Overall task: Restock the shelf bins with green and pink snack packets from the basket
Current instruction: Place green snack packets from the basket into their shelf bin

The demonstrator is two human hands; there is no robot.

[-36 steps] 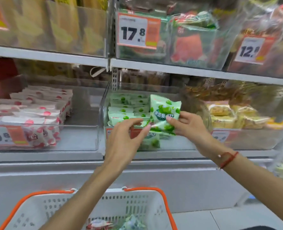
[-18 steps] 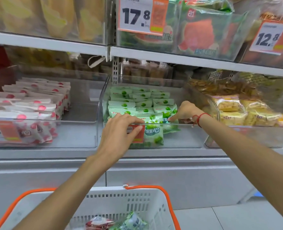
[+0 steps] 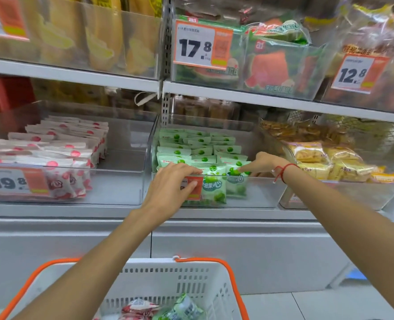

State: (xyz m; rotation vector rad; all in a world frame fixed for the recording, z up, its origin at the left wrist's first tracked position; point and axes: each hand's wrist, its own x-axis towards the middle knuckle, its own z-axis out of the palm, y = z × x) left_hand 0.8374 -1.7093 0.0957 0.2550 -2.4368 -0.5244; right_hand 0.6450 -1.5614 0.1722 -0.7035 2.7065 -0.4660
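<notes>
The shelf [image 3: 214, 213] runs wall to wall w/ clear plastic bins on it, and the middle bin [image 3: 260, 192] is where the work is: rows of green snack packets [image 3: 198, 151] standing on edge, filling the left and back, w/ bare floor on the right side. The bin to its left [image 3: 122, 181] holds the pink packets [image 3: 52, 144], also only part full. Down front, the white basket [image 3: 145, 276] w/ orange rim has at least one pink packet [image 3: 138, 307] and one green packet [image 3: 182, 308] left, so prob. more trips to come. In the green bin the front packet [image 3: 214, 188] stands upright against the clear front wall, beside the price tag [image 3: 192, 188]. Left hand [image 3: 170, 183] lies over the bin's front edge, fingers nearly straight across the packet tops, thumb down outside on the tag; steadying, not gripping, far as I can see. Right hand [image 3: 264, 163] is inside the bin, forefinger out, pressing the top of the next packet, other fingers curled; holds nothing. To do this bit well, I'd say: keep the left hand bracing the row so it doesn't topple fwd, nudge w/ the right till the new packets sit square and face-out, then let go gently. Main risk is the front packets slumping into the open right side.
</notes>
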